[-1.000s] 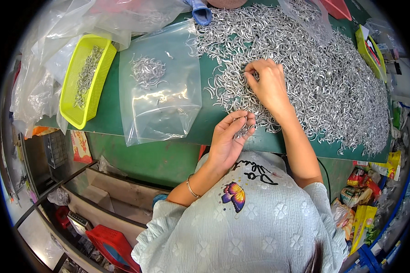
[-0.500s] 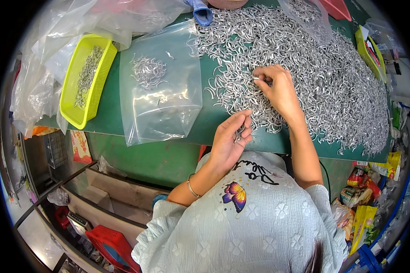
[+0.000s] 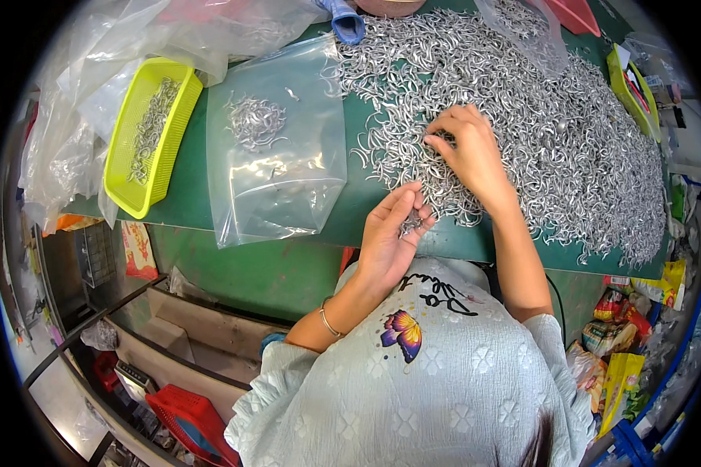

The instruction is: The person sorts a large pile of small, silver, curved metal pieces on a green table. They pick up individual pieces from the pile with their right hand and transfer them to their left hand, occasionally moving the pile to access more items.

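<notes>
A wide heap of small curved silver metal pieces [image 3: 557, 156] covers much of the green table. Over the heap's left part, my right hand [image 3: 471, 152] has its thumb and forefinger tips close together; whatever is between them is too small to make out. Near the table's front edge, my left hand [image 3: 389, 237] is curled palm up. Several curved metal pieces [image 3: 410, 222] lie in its fingers, and its thumb and forefinger tips meet close to the heap's edge.
Left of the heap lies a clear plastic bag [image 3: 276, 194], with a small pile of metal pieces [image 3: 257, 123] showing on it. A yellow-green basket [image 3: 175, 128] farther left holds more pieces. Another yellow-green basket [image 3: 635, 93] stands at the far right. Crates and a red basket [image 3: 195, 424] are below left.
My right hand has shifted slightly left and up over the heap, and the silver piece seen at its fingertips no longer shows clearly. My left hand has moved slightly, its thumb tip nearer the heap.
</notes>
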### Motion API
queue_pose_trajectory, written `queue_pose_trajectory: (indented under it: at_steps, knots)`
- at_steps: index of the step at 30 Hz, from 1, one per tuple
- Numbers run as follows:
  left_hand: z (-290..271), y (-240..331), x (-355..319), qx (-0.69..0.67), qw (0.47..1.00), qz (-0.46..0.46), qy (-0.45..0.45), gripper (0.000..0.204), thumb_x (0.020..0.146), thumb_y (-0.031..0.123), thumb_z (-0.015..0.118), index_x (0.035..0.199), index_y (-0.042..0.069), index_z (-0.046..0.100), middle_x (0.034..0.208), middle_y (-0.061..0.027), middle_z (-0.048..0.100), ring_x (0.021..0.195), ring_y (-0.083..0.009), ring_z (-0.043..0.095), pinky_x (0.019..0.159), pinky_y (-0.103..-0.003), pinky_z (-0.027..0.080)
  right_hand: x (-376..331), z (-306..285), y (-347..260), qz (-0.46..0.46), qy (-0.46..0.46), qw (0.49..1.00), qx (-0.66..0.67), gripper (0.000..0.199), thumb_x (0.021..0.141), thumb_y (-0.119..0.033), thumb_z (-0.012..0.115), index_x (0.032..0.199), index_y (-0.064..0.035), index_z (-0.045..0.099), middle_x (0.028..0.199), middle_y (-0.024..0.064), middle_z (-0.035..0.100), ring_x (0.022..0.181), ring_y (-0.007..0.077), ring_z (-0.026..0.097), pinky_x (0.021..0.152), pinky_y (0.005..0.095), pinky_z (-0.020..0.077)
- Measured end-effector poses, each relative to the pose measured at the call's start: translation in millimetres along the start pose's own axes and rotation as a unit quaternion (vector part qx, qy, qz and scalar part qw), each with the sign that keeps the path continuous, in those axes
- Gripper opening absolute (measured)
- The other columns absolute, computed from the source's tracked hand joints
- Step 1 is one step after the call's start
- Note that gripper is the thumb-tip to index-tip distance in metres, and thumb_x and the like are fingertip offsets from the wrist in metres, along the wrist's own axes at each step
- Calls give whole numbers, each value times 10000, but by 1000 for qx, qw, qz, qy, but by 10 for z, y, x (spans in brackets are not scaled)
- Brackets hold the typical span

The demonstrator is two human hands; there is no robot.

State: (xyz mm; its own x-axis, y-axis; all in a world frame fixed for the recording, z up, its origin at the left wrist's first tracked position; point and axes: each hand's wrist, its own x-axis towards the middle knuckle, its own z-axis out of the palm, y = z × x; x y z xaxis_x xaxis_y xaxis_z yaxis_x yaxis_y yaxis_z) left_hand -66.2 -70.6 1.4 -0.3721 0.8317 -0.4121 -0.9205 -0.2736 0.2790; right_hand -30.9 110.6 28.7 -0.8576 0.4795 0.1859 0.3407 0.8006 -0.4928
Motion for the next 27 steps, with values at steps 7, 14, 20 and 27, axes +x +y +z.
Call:
queue_pose_trajectory:
  at_steps: [7, 14, 20, 27]
  knots:
    - [71, 12, -42, 25, 999, -3, 27, 302, 916, 56, 591, 1213, 7, 577, 979, -38, 582, 830, -106, 525, 719, -232, 465, -7, 74, 9, -10, 32, 998, -59, 75, 729, -104, 724, 762, -62, 671, 817, 45, 600, 863, 231, 538, 778, 386, 367]
    - [-59, 29, -32, 8, 1000, -14, -22, 326, 914, 48, 585, 1235, -2, 559, 1070, -64, 606, 948, -132, 574, 816, -267, 498, 5, 43, -76, -20, 17, 999, -33, 71, 748, -106, 702, 767, -60, 651, 841, 45, 591, 876, 229, 533, 799, 376, 341]
    - [151, 31, -20, 17, 994, 66, 86, 316, 940, 102, 563, 1238, -1, 548, 1095, -92, 620, 1089, -189, 577, 963, -332, 481, -136, -195, -169, -74, -150, 973, 159, 86, 768, -120, 674, 786, -36, 666, 840, 64, 612, 902, 240, 546, 873, 363, 355]
    - [-188, 7, 10, -33, 999, 9, -40, 299, 939, 112, 572, 1213, -7, 559, 1031, -77, 619, 958, -167, 596, 908, -320, 502, 62, 177, -164, -46, -12, 996, 73, 127, 787, -159, 694, 801, -35, 673, 875, 74, 622, 924, 265, 548, 837, 384, 401]
